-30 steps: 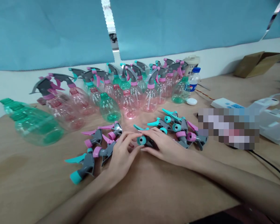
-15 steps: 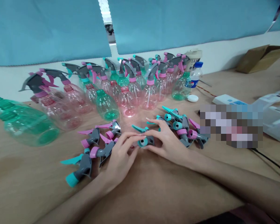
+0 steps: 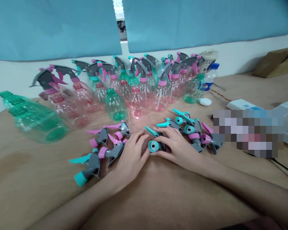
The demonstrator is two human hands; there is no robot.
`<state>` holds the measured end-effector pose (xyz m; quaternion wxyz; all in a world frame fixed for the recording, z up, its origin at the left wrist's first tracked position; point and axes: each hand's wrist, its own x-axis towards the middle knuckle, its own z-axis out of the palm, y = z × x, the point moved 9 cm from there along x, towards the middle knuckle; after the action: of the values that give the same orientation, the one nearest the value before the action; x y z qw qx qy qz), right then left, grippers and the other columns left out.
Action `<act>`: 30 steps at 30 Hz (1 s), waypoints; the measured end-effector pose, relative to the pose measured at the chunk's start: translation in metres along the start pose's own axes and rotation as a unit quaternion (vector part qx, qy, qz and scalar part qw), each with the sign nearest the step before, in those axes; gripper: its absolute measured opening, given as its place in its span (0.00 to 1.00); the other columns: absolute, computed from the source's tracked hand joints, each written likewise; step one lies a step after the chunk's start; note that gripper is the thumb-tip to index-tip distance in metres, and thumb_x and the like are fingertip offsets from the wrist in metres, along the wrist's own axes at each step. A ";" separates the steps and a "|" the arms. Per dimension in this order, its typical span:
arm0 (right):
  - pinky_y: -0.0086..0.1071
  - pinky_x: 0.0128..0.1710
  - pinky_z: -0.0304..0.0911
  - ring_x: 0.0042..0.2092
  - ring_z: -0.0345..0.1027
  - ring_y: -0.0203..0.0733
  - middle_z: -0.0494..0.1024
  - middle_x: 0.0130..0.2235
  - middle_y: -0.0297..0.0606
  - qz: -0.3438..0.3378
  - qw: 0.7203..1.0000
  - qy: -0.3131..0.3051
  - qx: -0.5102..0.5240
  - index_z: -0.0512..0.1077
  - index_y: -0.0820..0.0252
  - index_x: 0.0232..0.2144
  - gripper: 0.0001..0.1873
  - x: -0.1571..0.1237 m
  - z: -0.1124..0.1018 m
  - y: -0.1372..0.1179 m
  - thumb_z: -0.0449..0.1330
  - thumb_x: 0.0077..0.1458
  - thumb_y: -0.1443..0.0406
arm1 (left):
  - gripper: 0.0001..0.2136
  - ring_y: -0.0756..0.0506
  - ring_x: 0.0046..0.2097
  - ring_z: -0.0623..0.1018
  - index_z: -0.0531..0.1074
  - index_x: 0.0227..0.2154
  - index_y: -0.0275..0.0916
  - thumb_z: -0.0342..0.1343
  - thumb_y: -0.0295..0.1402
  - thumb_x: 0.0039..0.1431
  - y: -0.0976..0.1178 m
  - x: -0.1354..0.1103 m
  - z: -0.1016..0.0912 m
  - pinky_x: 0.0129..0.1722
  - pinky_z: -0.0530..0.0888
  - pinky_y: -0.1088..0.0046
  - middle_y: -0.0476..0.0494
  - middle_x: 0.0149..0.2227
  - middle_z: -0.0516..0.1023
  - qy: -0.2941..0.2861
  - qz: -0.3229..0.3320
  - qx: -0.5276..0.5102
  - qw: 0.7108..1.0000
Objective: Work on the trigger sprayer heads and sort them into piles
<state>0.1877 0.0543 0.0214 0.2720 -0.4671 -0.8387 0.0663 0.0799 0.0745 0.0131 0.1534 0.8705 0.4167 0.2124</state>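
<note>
Teal trigger sprayer head (image 3: 156,146) lies between the hands, cap toward the person, lever pointing away; right hand (image 3: 180,147) holds it lightly, left hand (image 3: 132,156) rests flat, empty.

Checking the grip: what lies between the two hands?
In the head view, a teal-capped spray head sits between left hand and right hand, held by the right.

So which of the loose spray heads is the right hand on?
The grey spray head with the round teal cap facing the camera: it alone lies between the left hand and the right hand, whose fingers cover it.
</note>
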 end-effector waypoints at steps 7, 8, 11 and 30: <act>0.51 0.56 0.57 0.57 0.59 0.52 0.67 0.55 0.46 0.004 1.000 0.015 -0.001 0.71 0.57 0.45 0.19 -0.001 -0.001 0.001 0.58 0.56 0.53 | 0.16 0.31 0.60 0.61 0.63 0.51 0.36 0.52 0.33 0.61 -0.004 -0.004 0.000 0.55 0.63 0.48 0.30 0.59 0.58 0.007 -0.033 0.123 0.992; 0.50 0.56 0.57 0.57 0.59 0.52 0.67 0.56 0.46 0.006 1.000 0.019 -0.002 0.72 0.57 0.45 0.18 -0.001 -0.002 0.001 0.58 0.56 0.54 | 0.16 0.33 0.60 0.63 0.63 0.51 0.37 0.51 0.32 0.61 -0.003 -0.004 0.000 0.55 0.64 0.49 0.32 0.58 0.59 0.010 -0.027 0.114 0.993; 0.49 0.56 0.58 0.58 0.59 0.52 0.66 0.56 0.47 0.026 0.999 0.028 -0.003 0.72 0.59 0.44 0.17 -0.002 -0.003 0.005 0.59 0.56 0.56 | 0.15 0.39 0.60 0.63 0.62 0.52 0.41 0.49 0.27 0.62 0.004 -0.005 -0.005 0.57 0.64 0.55 0.37 0.58 0.59 0.022 0.002 0.056 0.998; 0.49 0.56 0.58 0.57 0.60 0.52 0.67 0.54 0.49 0.003 0.991 0.132 0.026 0.70 0.61 0.43 0.12 -0.006 -0.025 -0.002 0.60 0.54 0.66 | 0.15 0.47 0.47 0.72 0.64 0.50 0.42 0.48 0.22 0.62 0.021 -0.009 -0.013 0.46 0.75 0.66 0.43 0.49 0.65 0.038 0.069 -0.086 0.993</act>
<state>0.2021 0.0451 0.0412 0.3921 -0.4673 -0.7919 0.0268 0.0820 0.0560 0.0319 0.1961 0.8720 0.3415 0.2906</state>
